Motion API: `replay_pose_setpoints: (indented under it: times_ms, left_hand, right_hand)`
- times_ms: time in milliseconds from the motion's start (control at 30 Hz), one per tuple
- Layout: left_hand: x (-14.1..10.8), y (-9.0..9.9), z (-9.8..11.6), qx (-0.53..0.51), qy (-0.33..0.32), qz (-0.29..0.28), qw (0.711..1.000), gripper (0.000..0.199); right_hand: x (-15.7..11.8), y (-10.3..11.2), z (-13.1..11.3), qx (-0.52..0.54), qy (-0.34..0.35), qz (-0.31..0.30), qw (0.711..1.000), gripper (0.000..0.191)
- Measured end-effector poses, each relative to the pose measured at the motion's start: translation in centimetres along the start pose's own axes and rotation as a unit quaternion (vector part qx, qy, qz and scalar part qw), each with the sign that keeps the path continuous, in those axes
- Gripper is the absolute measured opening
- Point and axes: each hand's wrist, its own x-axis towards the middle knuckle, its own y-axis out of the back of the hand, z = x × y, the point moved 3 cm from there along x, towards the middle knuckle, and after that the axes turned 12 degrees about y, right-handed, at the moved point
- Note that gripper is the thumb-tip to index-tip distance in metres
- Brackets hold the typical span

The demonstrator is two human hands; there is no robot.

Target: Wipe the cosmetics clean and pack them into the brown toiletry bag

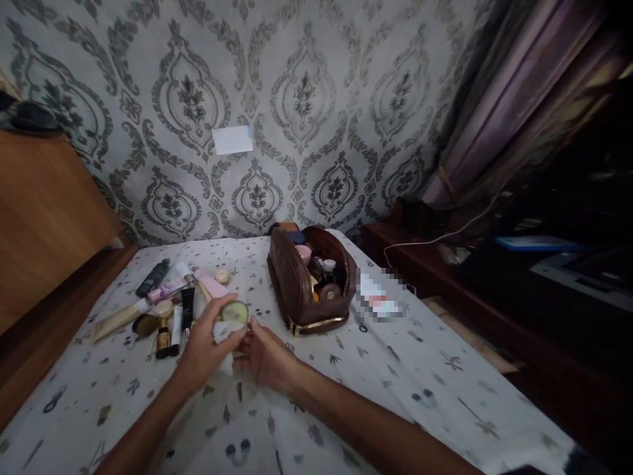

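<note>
My left hand point(205, 349) grips a small round jar point(234, 311) with a greenish lid, together with a white cloth or tissue point(222, 333). My right hand point(267, 356) is right beside it, fingertips touching the jar and cloth from the right. Both hands hover just above the patterned white tablecloth point(395, 369). An open brown cosmetic bag point(309, 280) full of small bottles stands just beyond my right hand.
Several tubes and bottles point(168, 303) lie scattered left of my hands. A small packet point(378, 300) lies right of the bag. A wooden headboard point(44, 211) stands at left, patterned wallpaper behind, a dark cabinet and curtain at right.
</note>
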Motion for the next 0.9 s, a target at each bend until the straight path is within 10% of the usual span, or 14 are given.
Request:
replay_pose_setpoints:
  times_ms: [233,900]
  left_hand:
    - [-2.5,-3.1,-0.8,0.025,-0.044,0.011,0.999,0.037]
    - [-2.8,-1.9,-1.1,-0.125,0.048,-0.014,0.991,0.033]
  right_hand:
    - [-1.7,1.0,0.0,0.003,-0.006,0.046,0.999,0.044]
    - [-1.9,1.1,-0.3,-0.11,0.043,0.013,0.993,0.04]
